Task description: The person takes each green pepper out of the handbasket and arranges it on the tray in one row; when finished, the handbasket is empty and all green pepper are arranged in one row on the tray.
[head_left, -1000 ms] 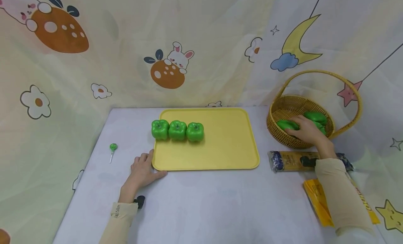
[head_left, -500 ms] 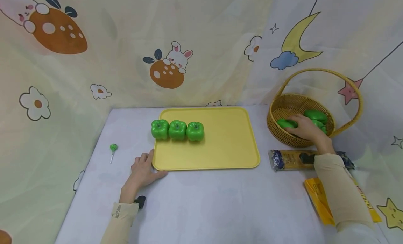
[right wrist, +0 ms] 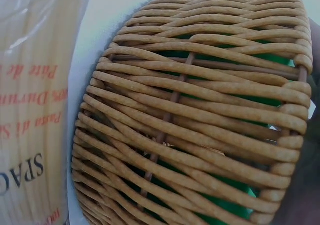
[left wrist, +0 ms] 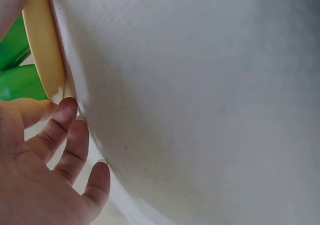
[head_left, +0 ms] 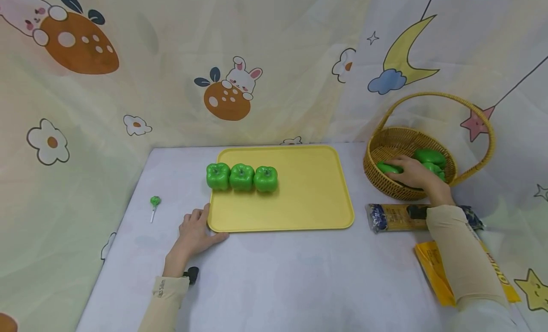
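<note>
In the head view, three green bell peppers [head_left: 241, 177] stand in a row along the left part of a yellow tray [head_left: 308, 199]. My left hand [head_left: 193, 231] rests at the tray's near left corner, fingers spread and touching its rim. The left wrist view has the hand [left wrist: 55, 160] beside the tray's edge [left wrist: 44, 45]. Inside the wicker basket [head_left: 387, 189] at the right, my right hand [head_left: 413, 172] grips a green bell pepper [head_left: 388, 168], thumb in front. More green peppers [head_left: 429, 157] lie behind it. Basket weave hides the fingers in the right wrist view.
A packet of spaghetti [head_left: 394, 218] lies before the basket, partly under my right wrist. Nearer is a yellow packet [head_left: 434, 270], half covered by the sleeve. A green lollipop [head_left: 155, 201] lies left of the tray. The basket's handle [head_left: 436, 94] arches high above it.
My right hand has shifted very slightly within the basket around the pepper. The left hand stays at the tray's corner, and the row of peppers has not moved.
</note>
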A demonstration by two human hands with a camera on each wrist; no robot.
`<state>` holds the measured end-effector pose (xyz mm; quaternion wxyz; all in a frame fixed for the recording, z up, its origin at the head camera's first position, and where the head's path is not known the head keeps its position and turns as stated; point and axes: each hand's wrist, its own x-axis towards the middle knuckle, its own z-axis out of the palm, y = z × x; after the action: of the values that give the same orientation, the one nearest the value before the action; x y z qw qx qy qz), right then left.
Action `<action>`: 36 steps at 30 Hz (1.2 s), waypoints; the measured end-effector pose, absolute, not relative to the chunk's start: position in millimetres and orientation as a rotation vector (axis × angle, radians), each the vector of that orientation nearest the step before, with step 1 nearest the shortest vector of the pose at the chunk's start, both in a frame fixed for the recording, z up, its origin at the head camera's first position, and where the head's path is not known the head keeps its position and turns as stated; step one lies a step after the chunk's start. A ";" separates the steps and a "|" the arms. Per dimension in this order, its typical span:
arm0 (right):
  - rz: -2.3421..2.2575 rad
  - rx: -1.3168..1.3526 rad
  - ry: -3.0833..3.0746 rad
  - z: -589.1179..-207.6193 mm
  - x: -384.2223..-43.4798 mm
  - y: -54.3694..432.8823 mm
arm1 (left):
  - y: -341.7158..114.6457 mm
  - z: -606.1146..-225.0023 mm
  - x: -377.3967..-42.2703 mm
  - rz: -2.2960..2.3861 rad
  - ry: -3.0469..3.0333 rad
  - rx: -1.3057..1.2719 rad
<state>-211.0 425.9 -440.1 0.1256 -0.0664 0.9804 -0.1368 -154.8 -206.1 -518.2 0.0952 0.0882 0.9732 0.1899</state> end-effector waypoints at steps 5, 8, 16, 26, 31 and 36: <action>-0.399 -0.217 2.883 -441.1 -210.6 426.1 | -206.1 -518.8 -154.0 0.566 2.884 0.260; -0.409 -0.236 2.913 -439.8 -210.0 426.5 | -206.0 -518.6 -153.5 0.565 2.882 0.260; -0.501 -0.217 2.971 -426.3 -210.2 424.8 | -205.7 -517.0 -152.7 0.580 2.886 0.259; -0.561 -0.229 3.027 -412.2 -206.8 411.6 | -205.4 -515.6 -152.6 0.579 2.878 0.254; -0.571 -0.234 3.068 -409.7 -204.8 408.6 | -204.9 -514.7 -153.0 0.572 2.872 0.257; -0.598 -0.265 3.116 -402.5 -203.4 401.8 | -204.6 -514.0 -153.7 0.572 2.869 0.253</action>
<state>-203.4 401.8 -402.5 -0.0211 -0.0833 0.9784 -0.1879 -153.7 -204.6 -514.0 0.1023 0.0856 0.9719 0.1939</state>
